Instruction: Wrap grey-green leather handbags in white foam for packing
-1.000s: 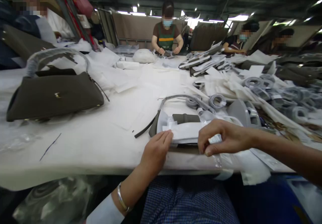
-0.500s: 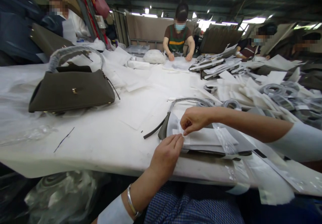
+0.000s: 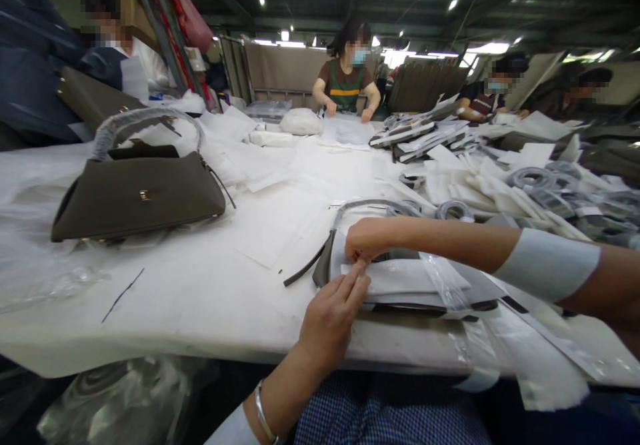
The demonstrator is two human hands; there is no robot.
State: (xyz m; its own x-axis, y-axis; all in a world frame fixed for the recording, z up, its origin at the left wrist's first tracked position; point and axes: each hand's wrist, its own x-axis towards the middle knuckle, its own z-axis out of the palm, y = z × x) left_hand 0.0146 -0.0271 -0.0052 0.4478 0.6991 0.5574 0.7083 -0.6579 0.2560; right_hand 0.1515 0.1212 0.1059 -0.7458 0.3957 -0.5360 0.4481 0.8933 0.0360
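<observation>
A flat olive-grey handbag (image 3: 450, 292) lies at the near table edge, covered by white wrapping paper (image 3: 400, 275) and clear plastic film (image 3: 443, 278); its strap (image 3: 305, 268) curls out to the left. My left hand (image 3: 330, 312) rests on the paper's left corner, fingers extended together. Just above it, my right hand (image 3: 365, 240) is curled into a pinch on that same corner of paper. A silver bangle (image 3: 263, 412) circles my left wrist, and a white sleeve band (image 3: 547, 265) wraps my right forearm.
A finished olive handbag (image 3: 135, 195) with a wrapped handle stands at the left. Stacks of paper and coiled wrapped straps (image 3: 540, 185) crowd the right side. Several people work at the far end and both sides. Plastic bags (image 3: 115, 398) lie under the table (image 3: 200, 285).
My right hand moved from the bag's right side across to its left corner and pinched the paper there. My left hand stayed at that corner. The view shifted slightly left.
</observation>
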